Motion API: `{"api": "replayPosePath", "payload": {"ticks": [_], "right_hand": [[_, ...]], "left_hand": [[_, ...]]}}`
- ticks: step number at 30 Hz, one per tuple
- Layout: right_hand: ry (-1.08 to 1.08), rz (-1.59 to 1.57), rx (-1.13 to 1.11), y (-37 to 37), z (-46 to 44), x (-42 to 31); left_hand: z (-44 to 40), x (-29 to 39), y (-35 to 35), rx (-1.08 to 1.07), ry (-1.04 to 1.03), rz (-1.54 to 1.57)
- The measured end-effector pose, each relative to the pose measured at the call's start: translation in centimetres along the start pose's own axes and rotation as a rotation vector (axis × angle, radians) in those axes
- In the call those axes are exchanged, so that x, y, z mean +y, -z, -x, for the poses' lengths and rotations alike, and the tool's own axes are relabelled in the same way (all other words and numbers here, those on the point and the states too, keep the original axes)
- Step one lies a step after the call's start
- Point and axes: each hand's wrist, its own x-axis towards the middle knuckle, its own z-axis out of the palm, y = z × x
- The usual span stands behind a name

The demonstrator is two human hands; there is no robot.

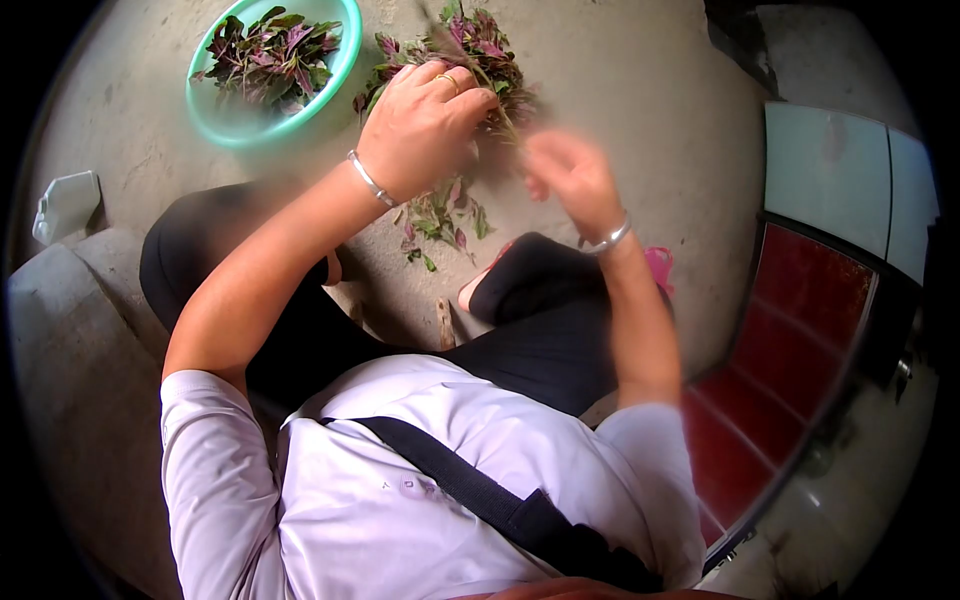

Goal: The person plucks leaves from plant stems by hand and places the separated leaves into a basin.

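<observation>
My left hand (425, 125), with a ring and a silver bangle, is closed in a pinch around the stem of a leafy green. That stem (508, 128) slants down to the right, toward my other hand. Blurred by motion, my right hand (575, 175) is at the stem's lower end with its fingers curled; whether they grip it I cannot tell. Just beyond my hands lies a heap of purple-green leafy vegetables (490, 40) on the floor. Loose leaves and sprigs (440, 215) are scattered below my left hand, between my knees.
A turquoise plastic basin (352, 50) at the upper left holds picked purple-green leaves (270, 55). A pale plastic object (66, 207) is on the floor at far left. To the right stands a cabinet with pale panels (825, 175) and red tiles (800, 310). Something pink (658, 265) is by my right knee.
</observation>
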Motion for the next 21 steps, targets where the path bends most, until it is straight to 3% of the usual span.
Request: {"api": "replayPosePath", "payload": {"ticks": [13,16,20,21], "right_hand": [[0.046,0.012,-0.098,0.0,0.2,-0.1],[0.076,0.051,-0.065,0.1,0.1,-0.1],[0.1,0.08,-0.02,0.0,0.1,-0.2],[0.124,0.099,-0.004,-0.1,0.2,-0.1]], "left_hand": [[-0.1,0.3,0.5,-0.07,-0.07,-0.076],[-0.1,0.2,0.2,-0.047,0.057,0.143],[0.8,0.2,-0.9,-0.094,0.464,0.577],[0.8,-0.3,-1.1,-0.066,0.645,0.736]]}}
